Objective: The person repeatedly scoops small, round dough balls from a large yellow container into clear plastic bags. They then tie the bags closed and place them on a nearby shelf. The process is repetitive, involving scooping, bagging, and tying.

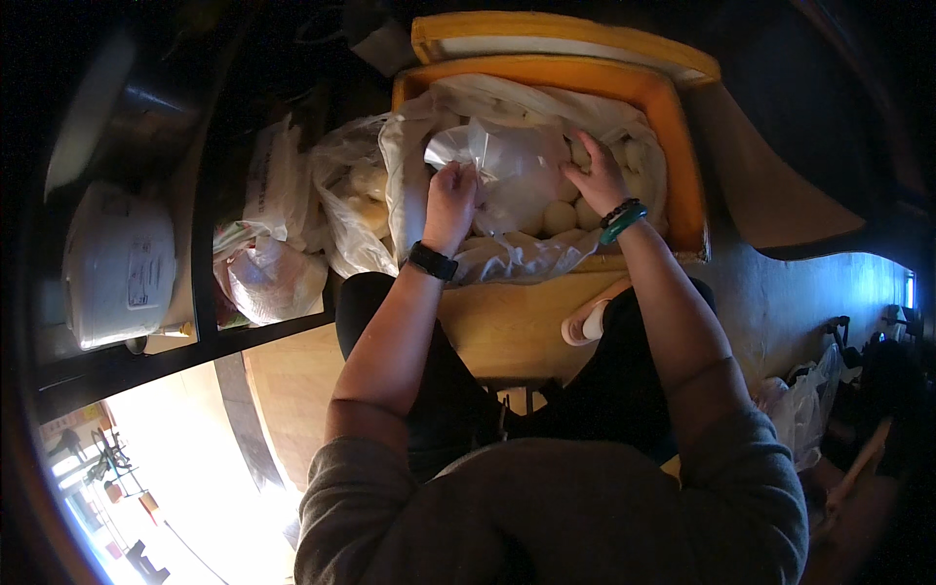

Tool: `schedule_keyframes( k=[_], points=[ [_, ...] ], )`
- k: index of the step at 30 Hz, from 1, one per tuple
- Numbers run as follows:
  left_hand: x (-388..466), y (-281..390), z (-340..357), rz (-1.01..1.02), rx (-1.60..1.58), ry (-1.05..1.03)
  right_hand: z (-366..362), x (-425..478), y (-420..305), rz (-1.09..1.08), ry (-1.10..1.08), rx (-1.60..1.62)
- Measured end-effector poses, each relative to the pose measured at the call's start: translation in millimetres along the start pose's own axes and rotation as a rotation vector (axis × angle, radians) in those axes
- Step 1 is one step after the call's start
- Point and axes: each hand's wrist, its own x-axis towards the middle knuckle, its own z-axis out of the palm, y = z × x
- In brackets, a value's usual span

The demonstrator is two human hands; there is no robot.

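Note:
My left hand (450,205), with a black watch at the wrist, pinches the edge of a clear plastic bag (515,164). My right hand (601,179) is at the bag's right side, thumb and index finger apart; whether it touches the film is hard to tell. A green bangle (624,221) and dark beads circle that wrist. Beneath both hands, several round whitish balls (560,217), which look like buns or dough, lie in an orange box (680,168). White cloth or sheeting (406,172) lines the box and folds over its near and left rims. The bag covers some balls.
An orange-edged lid (563,36) leans at the box's far side. Filled plastic bags (358,197) crowd its left; a pinkish wrapped bundle (270,281) and a white plastic container (121,267) sit on shelving farther left. More plastic bags (801,409) lie at the right.

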Motion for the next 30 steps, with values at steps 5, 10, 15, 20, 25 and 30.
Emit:
schedule_keyframes(
  k=[5,10,15,20,25,30],
  points=[
    [-7,17,10,0.131,0.175,0.024,0,-7,-41,0.254,-0.415,0.474],
    [-12,21,17,0.084,0.191,-0.050,22,-10,-48,-0.071,-0.172,0.407],
    [-8,22,16,0.097,0.214,-0.076,30,-2,-25,0.025,-0.132,0.191],
    [-14,24,15,-0.035,0.029,-0.080,20,2,-27,0.207,-0.149,0.246],
    [-10,20,10,0.015,0.095,0.009,2,21,37,0.522,0.132,0.481],
    [16,7,2,-0.028,0.250,-0.118,-27,8,-5,0.565,0.246,0.647]
  ],
)
